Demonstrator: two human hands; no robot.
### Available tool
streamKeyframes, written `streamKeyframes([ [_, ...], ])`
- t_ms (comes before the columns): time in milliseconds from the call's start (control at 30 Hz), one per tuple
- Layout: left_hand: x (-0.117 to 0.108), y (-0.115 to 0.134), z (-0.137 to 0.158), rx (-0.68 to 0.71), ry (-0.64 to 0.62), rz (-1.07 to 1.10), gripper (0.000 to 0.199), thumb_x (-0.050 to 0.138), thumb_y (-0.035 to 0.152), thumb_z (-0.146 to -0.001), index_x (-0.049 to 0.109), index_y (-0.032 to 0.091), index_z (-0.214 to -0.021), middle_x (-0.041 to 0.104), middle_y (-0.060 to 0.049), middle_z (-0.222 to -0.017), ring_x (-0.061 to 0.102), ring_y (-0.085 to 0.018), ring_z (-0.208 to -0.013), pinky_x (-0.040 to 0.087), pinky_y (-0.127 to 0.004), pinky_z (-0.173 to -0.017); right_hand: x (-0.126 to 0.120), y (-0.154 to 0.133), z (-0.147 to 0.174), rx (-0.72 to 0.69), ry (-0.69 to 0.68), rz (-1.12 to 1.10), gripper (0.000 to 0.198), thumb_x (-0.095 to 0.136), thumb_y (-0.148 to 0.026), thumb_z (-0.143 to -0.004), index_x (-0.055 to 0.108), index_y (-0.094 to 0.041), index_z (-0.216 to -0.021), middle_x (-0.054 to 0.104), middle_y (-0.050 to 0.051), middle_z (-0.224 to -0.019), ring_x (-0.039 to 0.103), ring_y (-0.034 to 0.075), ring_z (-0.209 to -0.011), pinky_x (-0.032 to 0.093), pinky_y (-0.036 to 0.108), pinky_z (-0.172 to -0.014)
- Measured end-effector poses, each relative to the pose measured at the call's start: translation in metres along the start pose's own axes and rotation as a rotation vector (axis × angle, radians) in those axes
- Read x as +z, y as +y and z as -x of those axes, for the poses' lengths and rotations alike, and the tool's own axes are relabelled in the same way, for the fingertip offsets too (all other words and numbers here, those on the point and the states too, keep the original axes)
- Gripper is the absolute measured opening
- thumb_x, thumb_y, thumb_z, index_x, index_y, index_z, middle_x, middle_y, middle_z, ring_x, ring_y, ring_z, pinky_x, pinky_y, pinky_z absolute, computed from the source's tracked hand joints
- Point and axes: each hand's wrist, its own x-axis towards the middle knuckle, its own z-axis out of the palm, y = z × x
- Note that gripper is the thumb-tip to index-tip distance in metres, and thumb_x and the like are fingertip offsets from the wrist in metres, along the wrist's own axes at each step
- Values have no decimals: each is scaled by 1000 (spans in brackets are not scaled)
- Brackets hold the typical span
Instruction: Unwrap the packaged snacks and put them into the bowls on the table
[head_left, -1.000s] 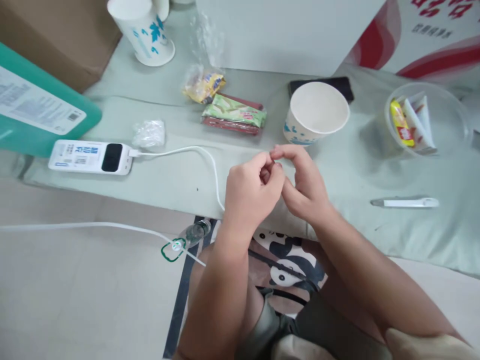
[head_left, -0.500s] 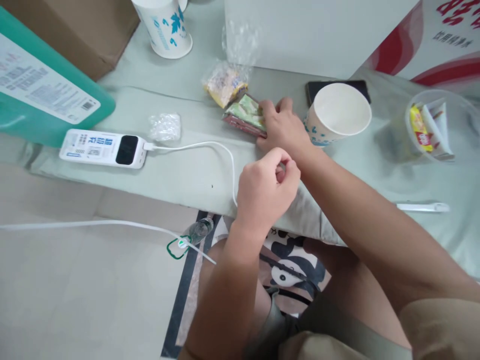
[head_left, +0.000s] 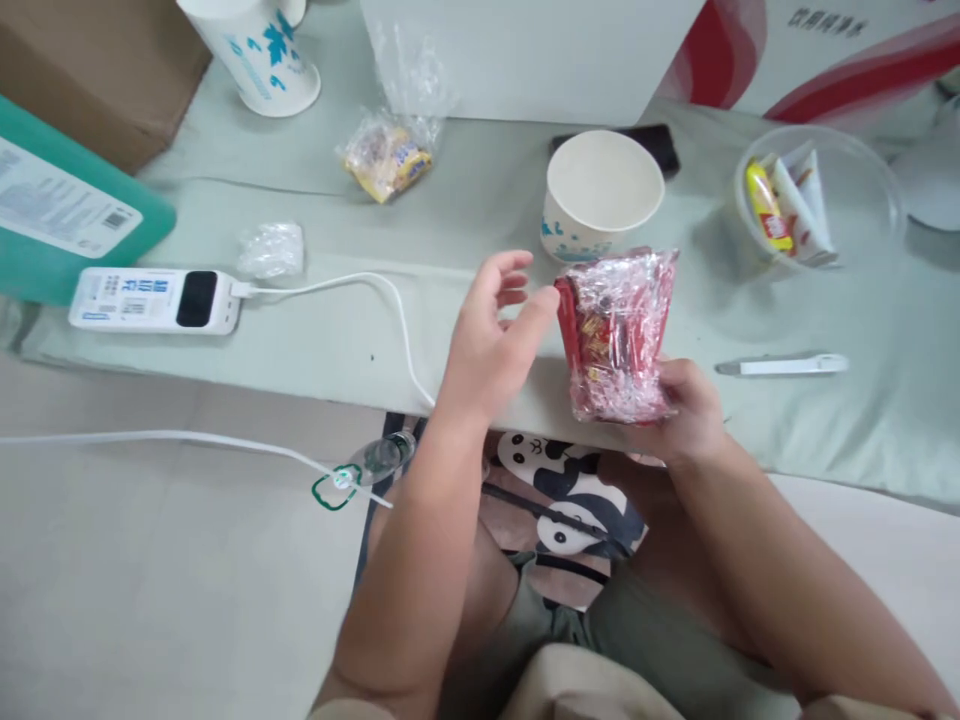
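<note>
In my right hand (head_left: 686,405) is a red pack in crinkled clear plastic (head_left: 619,335), tilted up above the table's front edge. The fingers close round its lower right side and are partly hidden behind it. My left hand (head_left: 491,335) is open beside the pack's left edge, fingers curved and thumb apart. Its thumb tip comes very close to the pack; whether they touch I cannot tell. Just behind the pack stands a white paper bowl (head_left: 604,190) with blue print.
Behind the bowl lies a dark phone (head_left: 660,148). A clear tub (head_left: 862,240) with snack packets and a white utility knife (head_left: 787,366) are at right. Leftward are a yellow snack packet (head_left: 390,160), crumpled plastic (head_left: 271,248), a cabled power bank (head_left: 154,300), paper cup (head_left: 262,60) and green jug (head_left: 142,215).
My right hand has lifted the pack off the table beside the yellow packet and brought it right and nearer, turning its red side up. My left hand has opened from a curled shape.
</note>
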Motion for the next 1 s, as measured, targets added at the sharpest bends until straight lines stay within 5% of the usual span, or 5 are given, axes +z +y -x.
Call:
streamKeyframes([
  [167,34,-7,6,44,-360,103,62,70,30,-88,43,36,-144,66,-5,-119,68,-21,-103,59,-34,-85,-24,-7,13,-60,24,137,27,60,-41,-73,69,-27,-94,75,2,-90,70,24,-77,58,40,-72],
  [400,63,-23,4,53,-271,-2,45,62,21,-90,49,33,-131,64,-3,-110,66,-18,-97,58,-32,-86,-120,-34,34,-397,525,1119,24,58,-23,-77,70,-26,-97,73,10,-102,69,32,-101,52,52,-93],
  [600,81,-20,1,-2,-293,-8,40,61,16,-83,51,28,-119,61,-2,-101,63,-16,-84,58,-30,-78,-176,-33,43,-216,596,1503,32,55,-24,-78,70,-27,-106,68,14,-127,55,42,-130,33,70,-105],
  [767,92,-17,3,108,-353,-70,48,64,14,-80,49,26,-124,61,-4,-120,66,-15,-92,57,-29,-87,-161,-40,52,-208,703,1239,20,52,-33,-88,68,-24,-96,71,9,-85,67,29,-83,49,48,-82],
  [1000,112,-25,8,195,-369,-45,39,69,22,-82,48,26,-115,60,-1,-111,62,-13,-87,56,-26,-82,-88,-38,46,-368,330,896,33,52,-33,-94,56,-24,-125,70,-1,-75,58,17,-57,45,31,-61],
])
